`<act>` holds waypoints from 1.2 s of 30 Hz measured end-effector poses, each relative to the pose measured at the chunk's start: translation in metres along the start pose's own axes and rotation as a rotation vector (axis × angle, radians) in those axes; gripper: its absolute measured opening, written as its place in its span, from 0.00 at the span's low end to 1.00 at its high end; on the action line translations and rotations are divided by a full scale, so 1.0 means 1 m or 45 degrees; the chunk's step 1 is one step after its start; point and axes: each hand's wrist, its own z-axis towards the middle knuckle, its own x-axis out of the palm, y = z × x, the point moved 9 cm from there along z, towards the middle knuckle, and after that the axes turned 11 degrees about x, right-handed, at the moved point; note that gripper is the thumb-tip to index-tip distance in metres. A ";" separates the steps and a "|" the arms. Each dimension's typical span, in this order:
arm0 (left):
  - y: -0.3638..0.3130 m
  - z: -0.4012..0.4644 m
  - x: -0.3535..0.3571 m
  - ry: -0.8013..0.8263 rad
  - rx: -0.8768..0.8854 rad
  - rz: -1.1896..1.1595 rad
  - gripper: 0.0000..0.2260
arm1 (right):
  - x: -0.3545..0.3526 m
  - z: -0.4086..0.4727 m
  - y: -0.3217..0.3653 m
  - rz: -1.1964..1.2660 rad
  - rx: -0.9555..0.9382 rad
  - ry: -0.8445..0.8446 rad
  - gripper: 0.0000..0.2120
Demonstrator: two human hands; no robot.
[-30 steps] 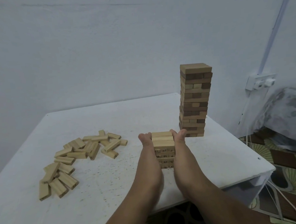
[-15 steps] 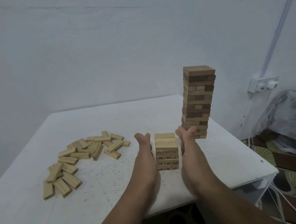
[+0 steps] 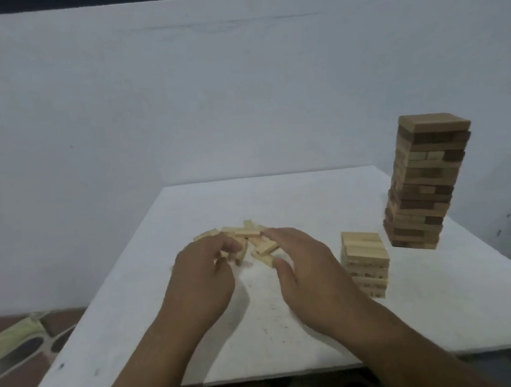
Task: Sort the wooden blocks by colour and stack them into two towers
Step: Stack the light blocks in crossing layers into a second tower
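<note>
Loose light wooden blocks (image 3: 248,232) lie in a pile at the middle of the white table (image 3: 305,194). My left hand (image 3: 203,271) is at the pile's near left, fingers curled down onto the blocks with the thumb close; blur hides whether it holds one. My right hand (image 3: 301,259) hovers over the pile's right side with fingers stretched and thumb out, holding nothing. A short tower of light blocks (image 3: 366,264) stands just right of my right hand. Behind it rises a tall tower of mostly dark blocks (image 3: 425,183) with some light ones mixed in.
The tall tower stands near the table's right edge. A plain wall is close behind the table. Patterned floor (image 3: 21,342) shows past the table's left edge. The table's near part in front of my hands is bare.
Both hands left the sides of the short light tower and moved left to the loose pile. My view turned left, so both towers now sit at the right.
</note>
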 end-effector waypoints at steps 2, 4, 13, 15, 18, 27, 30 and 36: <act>0.024 -0.006 -0.011 0.093 -0.062 0.192 0.13 | 0.027 0.008 -0.004 -0.127 0.029 0.160 0.23; 0.041 -0.011 -0.020 0.188 -0.108 0.321 0.08 | 0.045 0.015 -0.008 -0.276 0.059 0.277 0.25; 0.039 -0.019 -0.010 0.350 0.066 0.420 0.12 | 0.041 0.019 -0.010 -0.357 -0.002 0.132 0.13; 0.031 -0.021 0.000 0.396 0.142 0.400 0.12 | 0.037 0.017 -0.008 -0.338 -0.061 0.083 0.08; 0.019 -0.025 0.011 0.444 0.232 0.360 0.09 | 0.033 0.014 -0.010 -0.306 -0.104 0.100 0.07; 0.014 -0.023 0.022 0.377 0.328 0.323 0.10 | 0.026 0.007 -0.010 0.040 -0.167 0.116 0.13; 0.015 -0.023 0.022 0.380 0.340 0.315 0.11 | 0.039 0.012 -0.026 -0.207 -0.098 0.210 0.20; 0.003 -0.025 0.030 0.430 0.418 0.360 0.14 | 0.030 0.011 -0.031 -0.498 -0.016 0.071 0.07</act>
